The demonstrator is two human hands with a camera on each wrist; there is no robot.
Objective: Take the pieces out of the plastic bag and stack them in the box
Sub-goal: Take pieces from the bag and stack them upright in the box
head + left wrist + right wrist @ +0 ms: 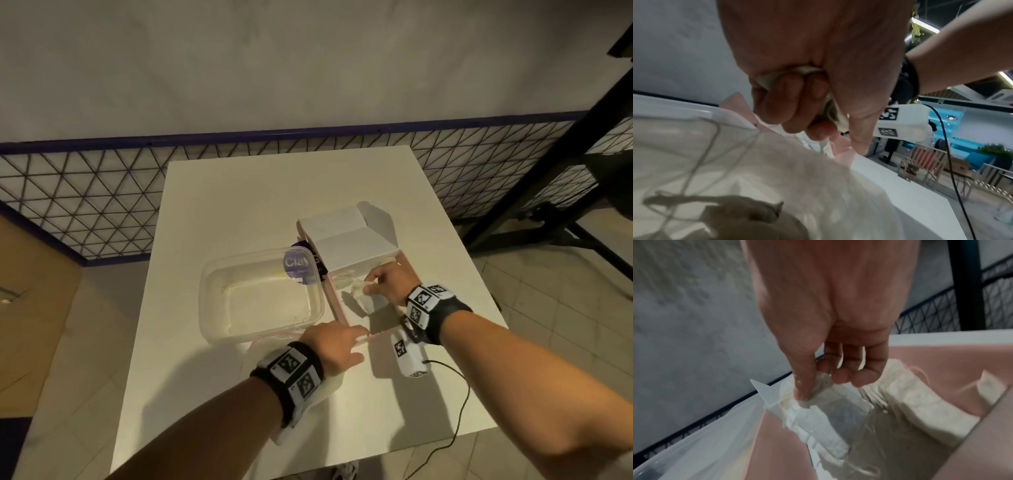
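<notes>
Our right thumb (804,386) and forefinger pinch the end of a white piece (824,421), the other fingers curled loosely beside it. In the wrist view the piece hangs down from the pinch into the pink box (941,363), where a second piece (925,402) lies against the far wall, toward 2 o'clock. Thin clear film shows between the two pieces — whether it is part of the bag we cannot tell. In the head view the right hand (388,284) sits over the near end of the box, at about 3 o'clock from the tub (212,291).

Our left hand (818,68) is closed: the fingers (789,104) are curled tight round a wad of pale, crumpled material, and the thumb points down toward the table (920,203). Below the fist spreads the bag (766,178), cloudy and creased — its contents are too blurred to make out. From the head camera the left hand lies at the box's near corner, at 5 o'clock from the tub, knuckles up.

The tub is clear plastic and stands just left of the box, touching its side. A purple label (297,265) shows through its far right corner. The box's white lid (346,240) stands open at 12 o'clock from the right hand.
</notes>
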